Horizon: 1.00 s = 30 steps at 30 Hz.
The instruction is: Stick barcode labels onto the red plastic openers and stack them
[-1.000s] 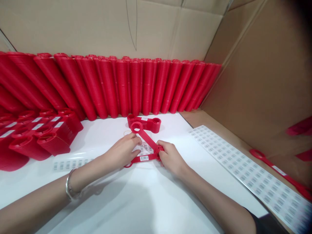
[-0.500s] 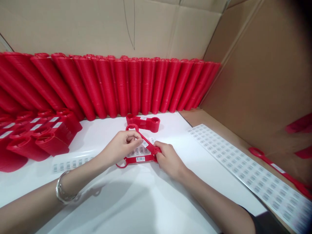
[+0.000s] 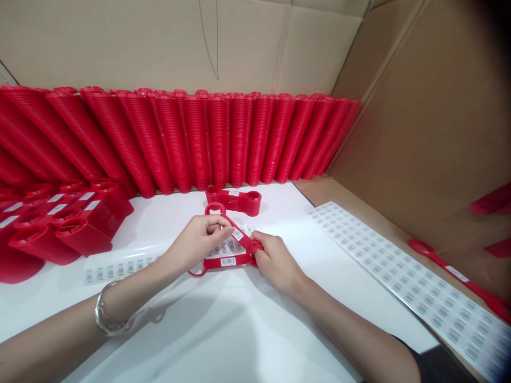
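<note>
My right hand (image 3: 275, 260) pinches the right ends of two red plastic pieces, which fan apart to the left. The upper red piece (image 3: 243, 240) slants up to a ring and bears a white barcode label (image 3: 237, 233). The lower red piece (image 3: 213, 263) lies almost level, with its own barcode label. My left hand (image 3: 203, 236) is closed, thumb and forefinger at the upper label; whether they grip the label or the piece is hard to tell. Beneath the pieces shows part of a barcode sticker sheet (image 3: 227, 247).
A short red stack (image 3: 239, 202) stands just behind my hands. Tall red stacks (image 3: 217, 141) line the cardboard wall. Labelled stacks (image 3: 83, 234) sit at left. A large sticker sheet (image 3: 383, 271) and a labelled red piece (image 3: 471, 286) lie at right; another sheet (image 3: 115, 268) is near my left forearm.
The view has shifted very slightly. My hands and the two red pieces hold nearly the same position as before.
</note>
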Motion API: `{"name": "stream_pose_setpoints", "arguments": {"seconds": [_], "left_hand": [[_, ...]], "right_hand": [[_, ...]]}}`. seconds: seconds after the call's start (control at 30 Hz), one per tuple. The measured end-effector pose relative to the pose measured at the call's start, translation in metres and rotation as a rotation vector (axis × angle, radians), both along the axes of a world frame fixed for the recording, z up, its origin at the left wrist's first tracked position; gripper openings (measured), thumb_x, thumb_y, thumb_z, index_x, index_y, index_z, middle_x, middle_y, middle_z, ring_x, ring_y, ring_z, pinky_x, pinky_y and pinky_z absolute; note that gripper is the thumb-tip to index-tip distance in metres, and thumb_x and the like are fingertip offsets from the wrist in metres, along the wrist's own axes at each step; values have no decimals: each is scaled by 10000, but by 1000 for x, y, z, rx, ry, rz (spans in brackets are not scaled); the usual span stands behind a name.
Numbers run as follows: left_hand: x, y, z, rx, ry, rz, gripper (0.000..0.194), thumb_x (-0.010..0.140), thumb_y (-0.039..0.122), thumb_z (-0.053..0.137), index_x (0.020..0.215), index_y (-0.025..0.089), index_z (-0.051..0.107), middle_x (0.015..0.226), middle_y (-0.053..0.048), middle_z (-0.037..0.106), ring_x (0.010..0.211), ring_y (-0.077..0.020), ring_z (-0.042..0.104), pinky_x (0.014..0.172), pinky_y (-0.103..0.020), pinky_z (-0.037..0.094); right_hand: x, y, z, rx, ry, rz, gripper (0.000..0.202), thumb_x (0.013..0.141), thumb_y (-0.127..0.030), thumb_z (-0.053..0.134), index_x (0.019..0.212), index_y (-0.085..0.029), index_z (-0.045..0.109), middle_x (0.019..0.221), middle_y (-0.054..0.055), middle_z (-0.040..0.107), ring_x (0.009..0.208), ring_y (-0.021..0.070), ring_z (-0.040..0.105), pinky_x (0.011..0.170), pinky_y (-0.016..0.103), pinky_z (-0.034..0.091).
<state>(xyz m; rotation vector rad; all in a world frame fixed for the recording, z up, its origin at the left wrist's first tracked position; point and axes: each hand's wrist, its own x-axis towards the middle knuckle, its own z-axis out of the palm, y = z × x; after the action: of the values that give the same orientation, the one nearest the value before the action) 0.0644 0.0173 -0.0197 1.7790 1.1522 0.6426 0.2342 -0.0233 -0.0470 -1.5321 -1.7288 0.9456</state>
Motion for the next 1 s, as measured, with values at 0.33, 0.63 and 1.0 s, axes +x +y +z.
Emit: {"name": "stream_pose_setpoints", "arguments": {"seconds": [0.33, 0.63, 1.0], "left_hand": [[1, -4, -8, 1140, 600, -7, 278, 862, 358, 430, 707, 165, 559, 676, -41, 547, 635, -170, 470, 564, -284, 353], [-11, 15, -2, 1238, 778, 173, 404, 863, 467, 409, 1039, 123, 525, 937, -132, 558, 803, -244, 507, 662, -341, 411], [-14, 15, 3, 757, 478, 90, 276, 927, 277, 244, 1116, 192, 427, 984, -58, 605, 867, -208, 567, 722, -327, 436]], "right_hand": [[-2, -3, 1, -3, -12, 16, 169, 654, -50, 345, 580, -201, 336, 542, -32, 425, 501, 112, 372, 481, 225, 259], [-2, -4, 3, 8, -31, 23, 158, 652, -49, 338, 608, -196, 374, 602, -8, 502, 544, 126, 435, 499, 225, 283], [8, 3, 2, 25, -61, -26, 149, 657, -64, 345, 593, -196, 372, 575, -15, 475, 539, 123, 421, 490, 219, 271]]}}
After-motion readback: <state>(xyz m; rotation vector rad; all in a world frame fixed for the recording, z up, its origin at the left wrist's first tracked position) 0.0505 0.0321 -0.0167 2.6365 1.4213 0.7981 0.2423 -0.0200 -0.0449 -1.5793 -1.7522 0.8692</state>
